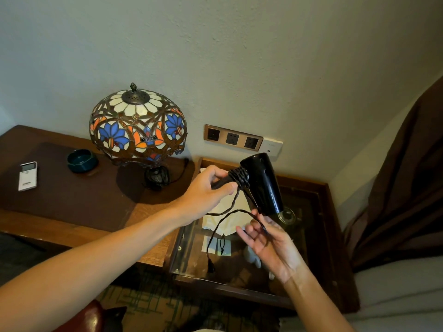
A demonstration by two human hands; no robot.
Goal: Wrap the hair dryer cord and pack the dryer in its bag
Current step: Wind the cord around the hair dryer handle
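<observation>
A black hair dryer (262, 182) is held in the air above a glass-topped side table (309, 231). My left hand (208, 191) grips its handle, where several turns of dark braided cord (239, 177) are wound just below the barrel. The loose cord (215, 232) loops down from the handle and its plug end dangles over the glass. My right hand (268, 240), below the dryer's nozzle, holds the loose cord between its fingers. A cream cloth bag (230, 220) lies flat on the glass under the dryer.
A stained-glass lamp (137, 125) stands on the wooden desk (79, 226), with a dark green ashtray (82, 161) and a white remote (28, 176) to its left. Wall sockets (232, 138) sit behind the table. A brown curtain (405, 188) hangs at right.
</observation>
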